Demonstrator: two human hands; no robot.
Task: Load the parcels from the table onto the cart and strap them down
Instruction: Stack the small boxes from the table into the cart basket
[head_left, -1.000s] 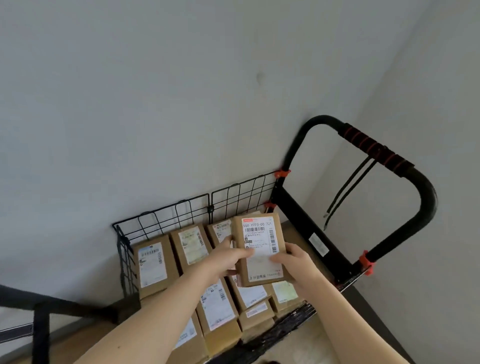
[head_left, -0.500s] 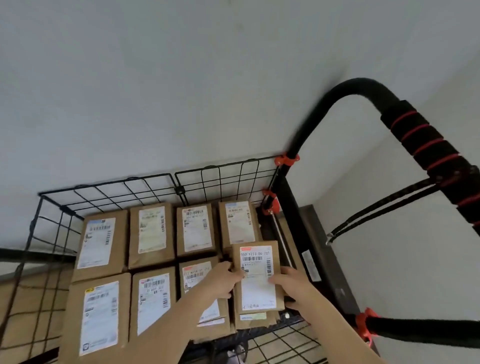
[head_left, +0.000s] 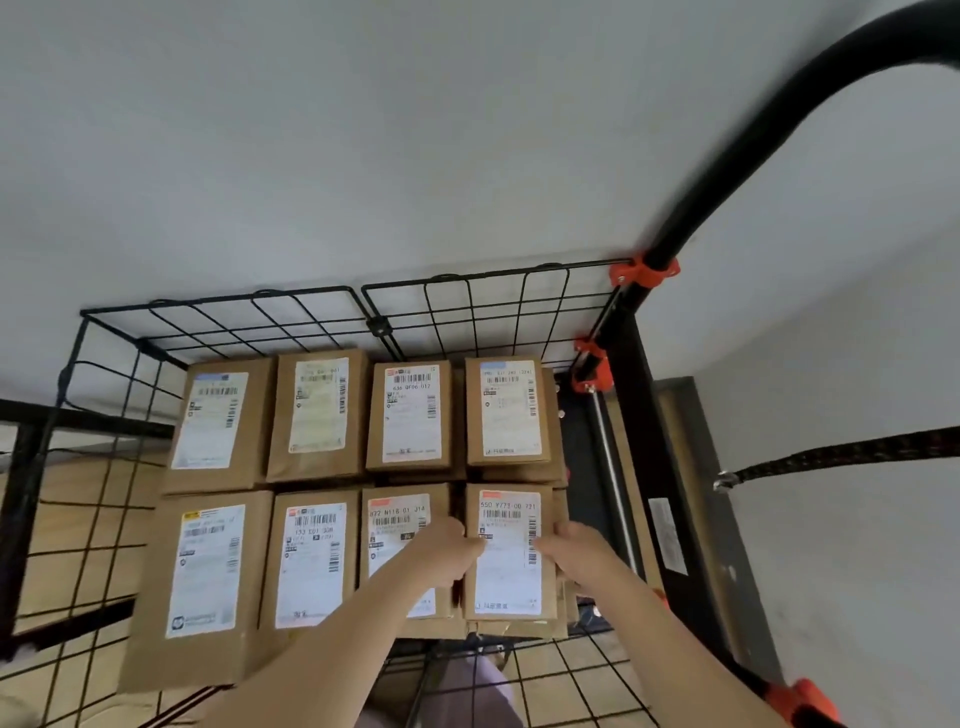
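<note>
- Cart (head_left: 636, 395): the view is now nearly straight down into the wire basket, much closer than a second ago. The black handle (head_left: 883, 49) arcs off toward 1 o'clock.
- Top layer of parcels (head_left: 311, 410): two rows of four, labels up, edges touching.
- Held parcel (head_left: 509, 571): a second ago it was raised and tilted above the stack. It has since come down into the 5 o'clock corner of the load and lies level with its neighbours, touching the one at its 9 o'clock.
- Hands: left hand (head_left: 444, 553) and right hand (head_left: 569, 551) still grip the parcel's long edges, fingers curled over them (not yet let go).
- Bungee cord (head_left: 841, 451): it hangs at 3 o'clock with its hook (head_left: 723, 480) free.

Judgement: this parcel fills the layer's last gap. Release is due next, then another trip or strapping; the counter is out of view, so what remains can't be told.
</note>
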